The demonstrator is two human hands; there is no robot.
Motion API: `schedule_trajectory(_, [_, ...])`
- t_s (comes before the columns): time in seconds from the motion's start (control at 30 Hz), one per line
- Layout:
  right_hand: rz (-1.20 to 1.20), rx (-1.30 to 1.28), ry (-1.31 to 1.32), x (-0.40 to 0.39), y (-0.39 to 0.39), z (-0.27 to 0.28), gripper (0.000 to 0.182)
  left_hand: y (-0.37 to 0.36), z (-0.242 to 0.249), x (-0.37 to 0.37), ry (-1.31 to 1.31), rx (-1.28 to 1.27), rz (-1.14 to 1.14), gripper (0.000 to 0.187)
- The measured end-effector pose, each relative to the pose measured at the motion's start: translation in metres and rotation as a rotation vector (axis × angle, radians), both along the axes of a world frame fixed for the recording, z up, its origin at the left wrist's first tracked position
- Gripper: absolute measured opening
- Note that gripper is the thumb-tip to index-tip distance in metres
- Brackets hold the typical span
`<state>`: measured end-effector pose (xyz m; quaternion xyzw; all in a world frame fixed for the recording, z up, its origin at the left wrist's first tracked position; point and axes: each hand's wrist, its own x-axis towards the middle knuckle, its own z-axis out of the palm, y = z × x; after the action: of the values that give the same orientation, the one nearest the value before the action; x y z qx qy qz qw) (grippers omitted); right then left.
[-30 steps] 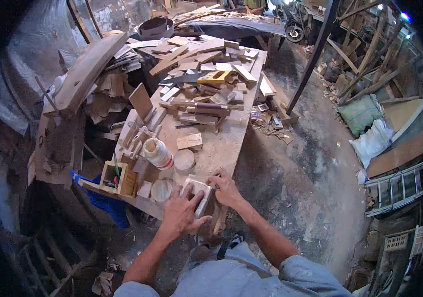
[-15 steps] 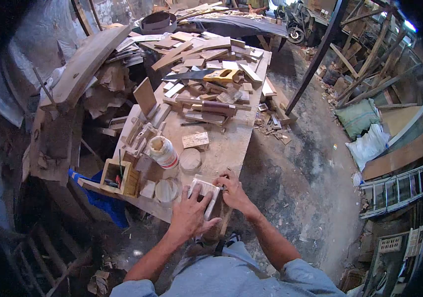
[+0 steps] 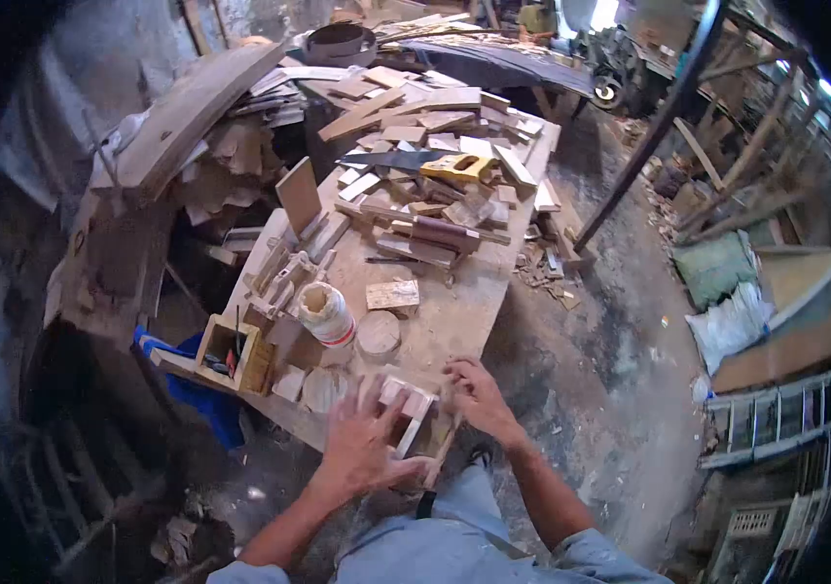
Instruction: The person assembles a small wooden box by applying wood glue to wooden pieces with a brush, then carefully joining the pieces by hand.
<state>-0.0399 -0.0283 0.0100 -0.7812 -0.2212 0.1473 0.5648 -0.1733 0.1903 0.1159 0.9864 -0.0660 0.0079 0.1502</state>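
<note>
A small pale wooden block (image 3: 415, 420) lies at the near end of the workbench (image 3: 454, 336). My left hand (image 3: 365, 438) rests over its left side with fingers spread, the thumb stretched out below it. Just right of the block is my right hand (image 3: 479, 397), its fingers curled together near the bench edge; whatever they hold is too small to make out. Beyond the block stand a round wooden disc (image 3: 379, 333) and a white jar (image 3: 325, 313) with a red band. A second disc (image 3: 325, 389) sits left of my left hand.
A yellow-handled saw (image 3: 456, 166) lies on a heap of wood offcuts (image 3: 435, 122) at the bench's far part. An open wooden box (image 3: 229, 352) with tools stands at the left edge. A dark slanted post (image 3: 644, 131) rises on the right.
The view has shifted, so the bench appears slightly further right. My right hand has drawn a little away from the block, and my left fingers have spread over it.
</note>
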Motion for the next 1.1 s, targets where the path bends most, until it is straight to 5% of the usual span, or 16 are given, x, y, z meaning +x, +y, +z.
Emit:
schedule_trajectory(0.1, [0.027,0.066,0.048,0.03,-0.014,-0.005,0.035,0.018,0.015,-0.007,-0.084,-0.207,0.263,0.095])
schedule_trajectory(0.2, [0.162,0.001,0.061,0.063,-0.022,0.006,0.026,0.01,-0.004,-0.038,-0.34,-0.381,0.854,0.057])
schedule_trajectory(0.37, [0.492,-0.012,-0.052,0.089,-0.014,-0.001,0.024,-0.019,-0.063,-0.088,-0.309,-1.012,1.513,0.039])
schedule_trajectory(0.6, [0.742,0.046,-0.196,0.101,0.034,-0.002,0.019,-0.06,-0.1,-0.093,-0.472,-1.486,1.581,0.023])
schedule_trajectory(1.1, [0.83,-0.065,-0.136,0.098,0.047,-0.015,0.015,-0.077,-0.092,-0.089,-0.482,-1.573,1.541,0.02])
